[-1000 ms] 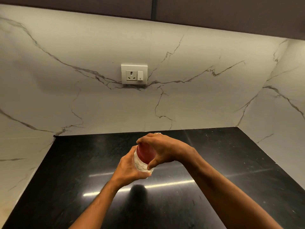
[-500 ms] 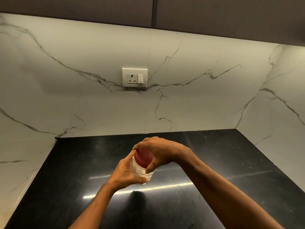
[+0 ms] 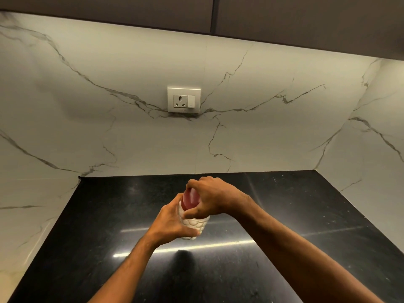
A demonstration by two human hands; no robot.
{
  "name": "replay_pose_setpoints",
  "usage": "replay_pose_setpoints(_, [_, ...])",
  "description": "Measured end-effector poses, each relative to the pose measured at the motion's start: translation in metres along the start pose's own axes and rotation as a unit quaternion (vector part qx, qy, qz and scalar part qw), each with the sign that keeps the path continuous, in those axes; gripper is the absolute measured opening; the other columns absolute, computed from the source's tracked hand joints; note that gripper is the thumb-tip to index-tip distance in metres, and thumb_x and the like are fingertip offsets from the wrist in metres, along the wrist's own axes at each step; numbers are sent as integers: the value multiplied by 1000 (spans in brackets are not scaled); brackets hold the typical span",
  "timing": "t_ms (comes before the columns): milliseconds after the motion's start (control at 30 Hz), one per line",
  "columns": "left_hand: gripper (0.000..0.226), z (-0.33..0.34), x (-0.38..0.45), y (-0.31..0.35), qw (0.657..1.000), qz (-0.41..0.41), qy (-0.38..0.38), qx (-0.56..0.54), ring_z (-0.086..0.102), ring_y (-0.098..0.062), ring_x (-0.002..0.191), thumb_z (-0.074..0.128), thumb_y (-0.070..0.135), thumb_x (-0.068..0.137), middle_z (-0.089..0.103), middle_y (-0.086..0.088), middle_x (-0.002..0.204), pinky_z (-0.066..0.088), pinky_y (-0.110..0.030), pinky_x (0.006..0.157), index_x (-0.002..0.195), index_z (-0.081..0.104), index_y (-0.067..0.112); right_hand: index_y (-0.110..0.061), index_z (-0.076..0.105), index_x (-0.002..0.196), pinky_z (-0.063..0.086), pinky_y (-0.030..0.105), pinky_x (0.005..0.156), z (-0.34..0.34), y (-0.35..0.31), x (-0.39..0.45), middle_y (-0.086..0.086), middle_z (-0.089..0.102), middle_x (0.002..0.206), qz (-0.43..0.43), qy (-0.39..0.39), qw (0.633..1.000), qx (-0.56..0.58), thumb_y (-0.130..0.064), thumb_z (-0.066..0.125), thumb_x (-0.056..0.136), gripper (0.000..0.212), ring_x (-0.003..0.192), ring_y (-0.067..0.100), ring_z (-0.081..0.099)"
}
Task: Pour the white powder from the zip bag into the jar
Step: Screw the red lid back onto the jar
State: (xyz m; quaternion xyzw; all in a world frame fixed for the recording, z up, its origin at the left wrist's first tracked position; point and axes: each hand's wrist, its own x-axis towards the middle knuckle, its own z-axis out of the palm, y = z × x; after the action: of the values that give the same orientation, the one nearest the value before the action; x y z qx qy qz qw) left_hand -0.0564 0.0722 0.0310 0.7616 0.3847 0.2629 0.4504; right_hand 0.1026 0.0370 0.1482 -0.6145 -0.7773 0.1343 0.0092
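A small clear jar (image 3: 194,226) with a scale-patterned body, white inside, is held upright over the black counter (image 3: 306,215). My left hand (image 3: 170,224) wraps around its body from the left. My right hand (image 3: 214,197) grips the red lid (image 3: 189,199) on top, fingers curled round its rim. The lid sits on the jar. No zip bag is in view.
The glossy black counter fills a corner bounded by white marble walls at the back, left and right. A wall socket with a switch (image 3: 183,100) sits on the back wall. Dark cabinets (image 3: 109,9) hang overhead.
Both hands have stayed on the jar and lid. My right hand's fingers have shifted round the lid, and more of the patterned jar body shows below it.
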Motion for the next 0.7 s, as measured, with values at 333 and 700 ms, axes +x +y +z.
replay_pose_setpoints(333, [88, -4, 1, 5, 999, -2, 30, -18, 64, -7, 105, 95, 26, 58, 61, 13, 117, 51, -8, 76, 124, 40, 45, -28, 24, 151, 47, 41, 99, -11, -1, 0, 4, 42, 149, -5, -54, 998, -34, -55, 71, 79, 89, 127, 27, 49])
replay_pose_setpoints(700, [88, -7, 6, 3, 996, -9, 47, -75, 64, -11, 110, 94, 27, 56, 62, 9, 121, 55, -22, 88, 124, 41, 46, -28, 21, 152, 44, 38, 99, -15, 1, 10, 1, 38, 151, -15, -44, 999, -7, -56, 75, 74, 99, 129, 25, 46])
